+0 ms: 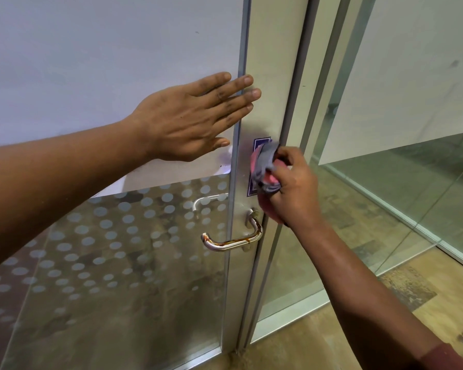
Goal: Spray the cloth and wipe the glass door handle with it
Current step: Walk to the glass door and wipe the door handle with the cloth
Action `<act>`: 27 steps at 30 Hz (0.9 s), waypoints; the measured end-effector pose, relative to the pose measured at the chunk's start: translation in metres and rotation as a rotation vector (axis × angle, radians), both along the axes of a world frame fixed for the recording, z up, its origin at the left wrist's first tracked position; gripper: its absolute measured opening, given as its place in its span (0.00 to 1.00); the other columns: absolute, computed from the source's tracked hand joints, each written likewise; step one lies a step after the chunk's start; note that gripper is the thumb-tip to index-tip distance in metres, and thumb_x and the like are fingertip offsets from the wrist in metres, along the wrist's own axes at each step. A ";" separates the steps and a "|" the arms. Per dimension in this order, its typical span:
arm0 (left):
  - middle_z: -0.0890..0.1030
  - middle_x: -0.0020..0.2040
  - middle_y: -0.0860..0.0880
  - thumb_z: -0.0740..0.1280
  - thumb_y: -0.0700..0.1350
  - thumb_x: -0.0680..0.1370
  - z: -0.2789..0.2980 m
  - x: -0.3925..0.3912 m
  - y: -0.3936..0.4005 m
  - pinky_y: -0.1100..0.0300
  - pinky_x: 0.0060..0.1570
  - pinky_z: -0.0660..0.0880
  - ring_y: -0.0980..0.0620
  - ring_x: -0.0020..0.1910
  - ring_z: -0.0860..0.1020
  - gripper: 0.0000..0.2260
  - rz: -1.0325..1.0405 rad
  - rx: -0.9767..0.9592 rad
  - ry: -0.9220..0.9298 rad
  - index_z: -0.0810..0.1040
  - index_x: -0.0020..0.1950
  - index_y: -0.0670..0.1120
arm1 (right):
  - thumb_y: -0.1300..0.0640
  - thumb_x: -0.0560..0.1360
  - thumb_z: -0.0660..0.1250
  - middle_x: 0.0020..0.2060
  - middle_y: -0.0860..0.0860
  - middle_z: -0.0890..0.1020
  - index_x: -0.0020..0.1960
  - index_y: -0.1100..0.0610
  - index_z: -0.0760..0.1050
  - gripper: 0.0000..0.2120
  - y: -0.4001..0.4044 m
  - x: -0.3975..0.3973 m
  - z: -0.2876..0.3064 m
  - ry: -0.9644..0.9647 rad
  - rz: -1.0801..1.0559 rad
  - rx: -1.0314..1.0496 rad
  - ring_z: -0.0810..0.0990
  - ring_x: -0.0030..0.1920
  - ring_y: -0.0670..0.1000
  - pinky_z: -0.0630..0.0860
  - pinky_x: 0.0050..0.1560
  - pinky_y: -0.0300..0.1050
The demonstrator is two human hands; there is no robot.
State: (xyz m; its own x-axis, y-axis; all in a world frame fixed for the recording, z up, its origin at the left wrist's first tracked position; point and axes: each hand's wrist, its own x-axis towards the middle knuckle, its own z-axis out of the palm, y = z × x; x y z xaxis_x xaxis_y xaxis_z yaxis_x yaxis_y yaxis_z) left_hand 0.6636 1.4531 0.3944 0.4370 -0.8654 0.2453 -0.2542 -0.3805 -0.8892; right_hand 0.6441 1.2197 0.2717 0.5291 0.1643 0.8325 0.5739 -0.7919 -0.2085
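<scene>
nearest, at the lower right corner of the view, a dark red sleeve cuff on the right forearm, above a wood-pattern floor. further up, right hand curled tight around a bunched grey and pink cloth, held against the pale door frame and covering most of a purple sticker there. just below the hand, not touching it, a metal door handle, round base on the frame and lever pointing left over the glass, with brown rusty streaks along the bar. through the glass, a second handle on the other side, faint and partly hidden by the frosted dots. left hand spread wide and flat, holding nothing, palm on the glass door near its right edge, fingertips reaching over the thin metal strip onto the frame; cannot tell how hard pressed. upper part of the door covered by a white opaque film, lower part clear with rows of grey dots. farthest, to the right, another glass partition with the same white film on top, floor visible behind it.
</scene>
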 end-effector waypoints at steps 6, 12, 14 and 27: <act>0.40 0.82 0.37 0.32 0.57 0.83 0.001 -0.001 -0.002 0.44 0.81 0.47 0.38 0.82 0.39 0.32 0.015 -0.014 0.022 0.37 0.81 0.37 | 0.67 0.71 0.68 0.57 0.58 0.79 0.56 0.64 0.81 0.14 0.009 0.005 0.028 -0.019 -0.123 0.094 0.80 0.51 0.56 0.75 0.52 0.39; 0.40 0.82 0.37 0.34 0.56 0.84 0.000 0.001 0.000 0.44 0.81 0.48 0.38 0.82 0.40 0.31 0.000 -0.013 0.016 0.38 0.82 0.37 | 0.73 0.67 0.67 0.49 0.58 0.82 0.57 0.64 0.75 0.19 0.019 0.006 0.008 0.092 -0.109 0.308 0.82 0.45 0.59 0.80 0.44 0.49; 0.40 0.82 0.37 0.34 0.56 0.84 0.000 0.001 0.000 0.43 0.81 0.48 0.38 0.82 0.39 0.31 -0.001 -0.010 0.012 0.37 0.82 0.37 | 0.72 0.66 0.68 0.50 0.57 0.82 0.57 0.65 0.76 0.19 0.021 0.003 0.001 0.146 -0.148 0.306 0.82 0.45 0.58 0.75 0.45 0.40; 0.42 0.82 0.37 0.34 0.56 0.84 0.000 0.000 -0.001 0.43 0.81 0.47 0.38 0.82 0.41 0.31 -0.036 -0.024 0.011 0.40 0.82 0.37 | 0.70 0.67 0.67 0.48 0.58 0.80 0.51 0.66 0.81 0.13 0.022 -0.004 0.018 0.133 -0.162 0.253 0.79 0.45 0.55 0.69 0.45 0.34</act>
